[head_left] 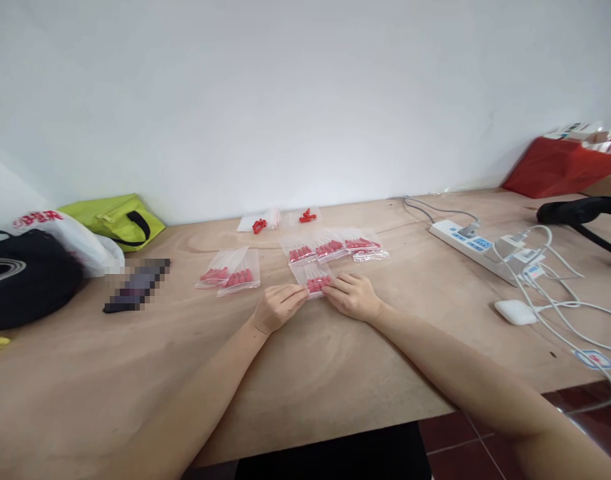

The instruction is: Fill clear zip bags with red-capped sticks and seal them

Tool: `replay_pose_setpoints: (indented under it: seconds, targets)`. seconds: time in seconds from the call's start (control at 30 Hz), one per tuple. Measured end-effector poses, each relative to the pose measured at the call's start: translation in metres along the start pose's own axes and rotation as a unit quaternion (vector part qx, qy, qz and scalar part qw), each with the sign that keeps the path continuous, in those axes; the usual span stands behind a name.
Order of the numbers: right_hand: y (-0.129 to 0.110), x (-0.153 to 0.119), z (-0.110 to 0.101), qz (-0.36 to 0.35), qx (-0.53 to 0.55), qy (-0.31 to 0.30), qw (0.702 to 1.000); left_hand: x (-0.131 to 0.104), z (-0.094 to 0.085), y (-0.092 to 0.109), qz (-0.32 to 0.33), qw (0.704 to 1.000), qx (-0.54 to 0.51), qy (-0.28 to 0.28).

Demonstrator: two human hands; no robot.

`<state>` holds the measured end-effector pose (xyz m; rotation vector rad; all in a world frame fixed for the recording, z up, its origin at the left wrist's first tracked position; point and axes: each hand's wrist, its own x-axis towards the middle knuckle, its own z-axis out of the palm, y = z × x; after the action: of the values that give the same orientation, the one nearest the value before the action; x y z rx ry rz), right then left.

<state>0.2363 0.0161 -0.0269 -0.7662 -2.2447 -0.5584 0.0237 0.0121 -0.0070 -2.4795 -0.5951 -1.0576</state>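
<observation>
Between my two hands a small clear zip bag point(312, 272) lies on the wooden table, with several red-handled thin pieces inside. My left hand point(279, 307) has its fingers closed on the bag's lower left edge. At the lower right edge, my right hand point(355, 297) presses its fingers together on the same bag. Just behind it lies an overlapping row of similar filled bags point(330, 247). Two more filled bags point(230, 270) rest to the left of my left hand. Loose red pieces point(307, 215) lie on clear bags farther back.
A white power strip point(475, 250) with tangled cables and a white charger case point(515, 312) sit on the right. Toward the left are a phone point(138, 285), a black bag point(30, 280) and a yellow-green bag point(118, 223). A red bag point(560, 167) stands at the back right.
</observation>
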Motion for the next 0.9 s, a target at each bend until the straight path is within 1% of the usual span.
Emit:
replay_pose_setpoints:
  seconds: [0.1, 0.2, 0.4, 0.47, 0.57, 0.73, 0.9]
  targets:
    - [0.002, -0.001, 0.001, 0.003, -0.003, 0.009, 1.000, 0.001, -0.001, 0.000, 0.002, 1.000, 0.001, 0.004]
    - [0.002, -0.002, -0.001, 0.004, -0.009, 0.014, 1.000, 0.000, -0.001, -0.001, 0.009, 1.000, 0.003, -0.009]
    - [-0.002, 0.001, -0.002, 0.006, -0.004, 0.003, 1.000, 0.001, 0.001, 0.002, 0.018, 1.000, 0.005, -0.025]
    - [-0.005, 0.003, -0.002, -0.001, 0.000, 0.011, 1.000, 0.002, 0.002, 0.003, 0.019, 0.999, 0.005, -0.032]
    - [-0.009, 0.005, -0.001, -0.020, -0.002, 0.038, 0.999, 0.003, 0.003, 0.004, 0.024, 0.999, 0.003, -0.036]
    - [-0.013, 0.010, -0.001, -0.061, -0.020, 0.057, 0.996, 0.005, 0.004, 0.006, 0.036, 0.999, -0.001, -0.031]
    - [-0.013, 0.011, -0.005, -0.067, -0.058, 0.043, 0.995, 0.005, 0.004, 0.007, 0.031, 0.999, -0.025, -0.002]
